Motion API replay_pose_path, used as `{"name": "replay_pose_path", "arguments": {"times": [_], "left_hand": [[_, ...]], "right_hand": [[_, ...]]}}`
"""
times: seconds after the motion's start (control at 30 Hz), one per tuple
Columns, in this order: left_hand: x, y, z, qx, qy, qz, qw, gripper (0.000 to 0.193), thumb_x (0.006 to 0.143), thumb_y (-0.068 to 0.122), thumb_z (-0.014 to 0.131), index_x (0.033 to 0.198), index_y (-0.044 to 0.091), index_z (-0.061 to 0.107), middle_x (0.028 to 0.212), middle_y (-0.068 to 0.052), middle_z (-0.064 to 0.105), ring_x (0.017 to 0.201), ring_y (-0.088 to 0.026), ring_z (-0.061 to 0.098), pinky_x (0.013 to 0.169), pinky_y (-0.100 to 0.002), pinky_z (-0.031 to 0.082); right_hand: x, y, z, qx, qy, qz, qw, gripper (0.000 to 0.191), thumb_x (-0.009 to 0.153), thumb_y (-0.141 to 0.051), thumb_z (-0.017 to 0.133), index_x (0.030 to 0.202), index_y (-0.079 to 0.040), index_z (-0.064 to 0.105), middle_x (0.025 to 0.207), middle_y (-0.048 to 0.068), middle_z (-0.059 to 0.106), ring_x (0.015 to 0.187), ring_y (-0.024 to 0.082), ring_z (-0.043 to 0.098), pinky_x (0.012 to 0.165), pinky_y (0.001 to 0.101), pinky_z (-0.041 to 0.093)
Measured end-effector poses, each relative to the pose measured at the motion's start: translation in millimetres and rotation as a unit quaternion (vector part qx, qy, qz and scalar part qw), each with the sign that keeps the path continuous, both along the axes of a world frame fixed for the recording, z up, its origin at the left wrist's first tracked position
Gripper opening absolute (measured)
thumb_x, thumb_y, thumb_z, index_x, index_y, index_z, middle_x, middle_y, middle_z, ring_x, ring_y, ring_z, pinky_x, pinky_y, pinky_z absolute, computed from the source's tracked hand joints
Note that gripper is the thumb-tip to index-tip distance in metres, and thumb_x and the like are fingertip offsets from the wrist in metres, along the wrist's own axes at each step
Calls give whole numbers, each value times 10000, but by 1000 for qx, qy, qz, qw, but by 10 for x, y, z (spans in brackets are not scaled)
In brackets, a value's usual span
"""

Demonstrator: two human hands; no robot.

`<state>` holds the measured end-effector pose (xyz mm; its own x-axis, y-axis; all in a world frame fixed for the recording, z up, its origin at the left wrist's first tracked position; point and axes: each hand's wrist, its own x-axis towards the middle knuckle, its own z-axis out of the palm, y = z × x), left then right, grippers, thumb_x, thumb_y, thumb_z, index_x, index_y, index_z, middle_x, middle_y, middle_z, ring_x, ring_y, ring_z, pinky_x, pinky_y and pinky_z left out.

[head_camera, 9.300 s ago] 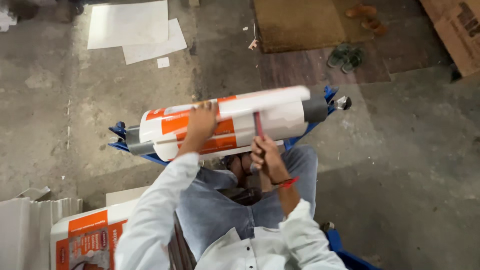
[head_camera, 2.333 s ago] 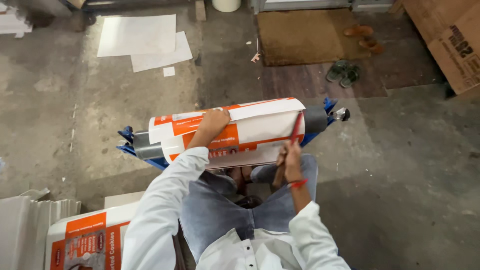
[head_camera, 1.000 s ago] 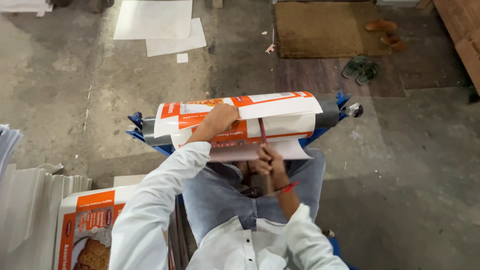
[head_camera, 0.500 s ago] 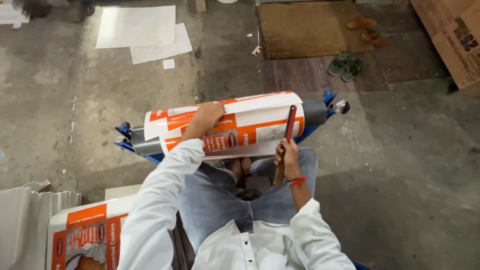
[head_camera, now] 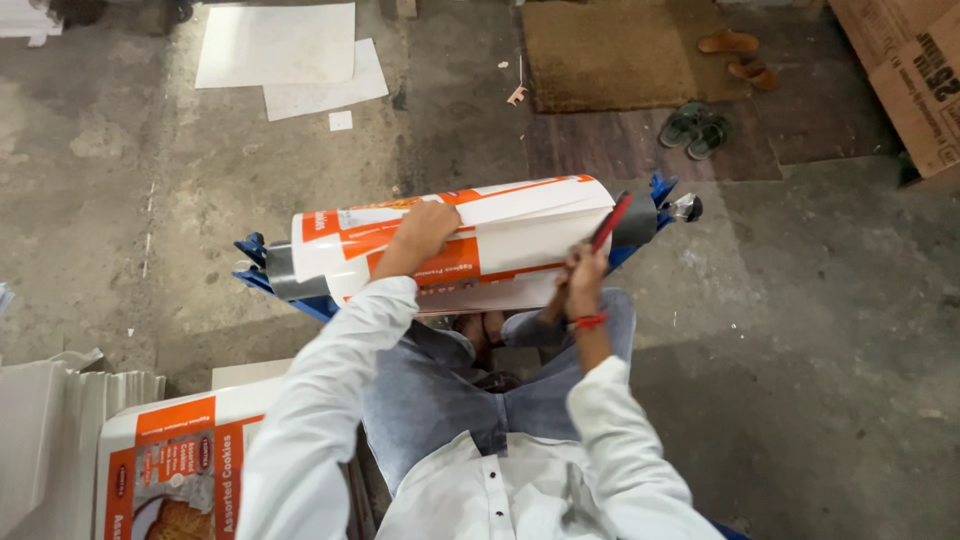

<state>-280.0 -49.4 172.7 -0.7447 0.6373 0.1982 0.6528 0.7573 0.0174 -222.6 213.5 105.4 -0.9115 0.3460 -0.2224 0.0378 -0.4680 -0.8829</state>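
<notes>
A white and orange printed cardboard sheet (head_camera: 520, 225) is wrapped over a grey roller (head_camera: 285, 275) on a blue stand (head_camera: 252, 262) in front of my knees. My left hand (head_camera: 425, 228) presses flat on top of the sheet near its middle. My right hand (head_camera: 583, 278) grips a slim red tool (head_camera: 610, 222) whose tip lies against the sheet's right end. A red band circles my right wrist.
A stack of printed flat cartons (head_camera: 165, 465) and white sheets (head_camera: 60, 420) lies at lower left. Loose white sheets (head_camera: 285, 55) lie on the concrete floor ahead. A brown mat (head_camera: 610, 55), sandals (head_camera: 695, 128) and a cardboard box (head_camera: 915, 75) are at upper right.
The red tool has swung from upright to slanting against the sheet's right end. My left hand has stayed pressed on top of the sheet.
</notes>
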Motion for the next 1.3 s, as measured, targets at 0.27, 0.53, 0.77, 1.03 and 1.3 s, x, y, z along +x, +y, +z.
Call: {"name": "replay_pose_path", "arguments": {"times": [0.27, 0.53, 0.77, 1.03, 1.3], "left_hand": [[-98, 21, -41, -21, 15, -10, 1000, 118, 662, 101, 773, 771, 85, 730, 890, -140, 733, 881, -345, 709, 774, -459, 561], [76, 2, -93, -38, -9, -1, 999, 54, 801, 124, 700, 781, 84, 731, 850, -137, 733, 836, -333, 717, 700, -457, 567], [238, -21, -262, -41, 48, 9, 998, 104, 773, 113, 686, 820, 28, 721, 848, -160, 711, 815, -339, 713, 643, -455, 576], [185, -118, -455, -17, 32, -2, 999, 140, 795, 108, 719, 850, -20, 714, 879, -185, 694, 840, -376, 704, 672, -493, 588], [217, -33, -420, -132, 0, 17, 991, 331, 689, 50, 775, 969, -98, 680, 973, -229, 700, 933, -388, 702, 694, -516, 602]], "right_hand": [[605, -1592, 99, -78, -205, 193, 956, 378, 1024, -480, 382, 857, -163, 502, 609, -8, 458, 420, 134, 423, 349, 286, 338], [801, -1149, -228, -340, -37, 508, 791, 418, 1171, -412, 446, 837, -161, 435, 641, -60, 385, 446, 50, 338, 378, 228, 265], [829, -606, -579, -552, 2, 472, 687, 295, 1196, -280, 358, 999, -117, 505, 676, -48, 343, 439, 59, 308, 355, 210, 310], [623, -355, -570, -396, -41, 454, 797, 229, 1125, -290, 381, 1114, -99, 507, 615, -53, 337, 394, 62, 341, 311, 233, 328], [403, -297, -297, -140, -95, 393, 904, 181, 1060, -289, 467, 1017, -126, 532, 612, -34, 414, 380, 105, 378, 316, 281, 331]]}}
